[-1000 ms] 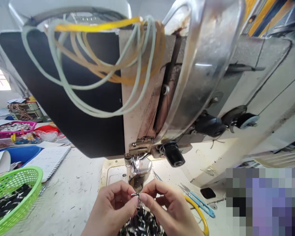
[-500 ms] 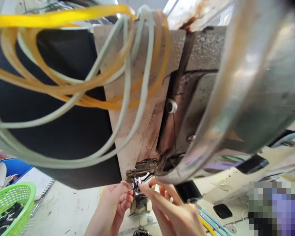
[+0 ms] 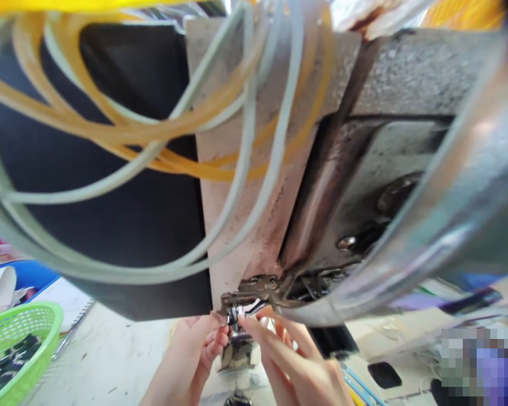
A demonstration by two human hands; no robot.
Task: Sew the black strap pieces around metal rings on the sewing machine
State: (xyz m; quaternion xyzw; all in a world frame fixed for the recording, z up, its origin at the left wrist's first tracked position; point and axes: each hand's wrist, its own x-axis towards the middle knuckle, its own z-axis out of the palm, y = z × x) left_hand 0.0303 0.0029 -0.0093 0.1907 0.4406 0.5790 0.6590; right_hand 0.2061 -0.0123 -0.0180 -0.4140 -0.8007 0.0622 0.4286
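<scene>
A worn sewing machine head [image 3: 305, 169] fills most of the view, very close, with yellow and pale cords [image 3: 161, 141] looped across its front. My left hand [image 3: 195, 355] and my right hand [image 3: 288, 361] are raised under it at the bottom centre. Both are pinched together at a small shiny metal part [image 3: 236, 312] just below the needle bar mechanism [image 3: 254, 290]. What the fingertips hold is too small to name. The presser foot [image 3: 237, 352] sits between my hands, and dark patterned fabric [image 3: 236, 400] peeks out at the bottom edge.
A green plastic basket [image 3: 29, 321] with black-and-white pieces stands at the lower left on the white table [image 3: 105, 361]. Behind it are a spiral notebook [image 3: 70, 307] and a blue bin [image 3: 29, 276]. Blue-handled snips [image 3: 359, 383] lie right of my hands.
The camera has moved much closer to the machine head. My hands rose from the fabric on the table up to the needle area, still pinched together.
</scene>
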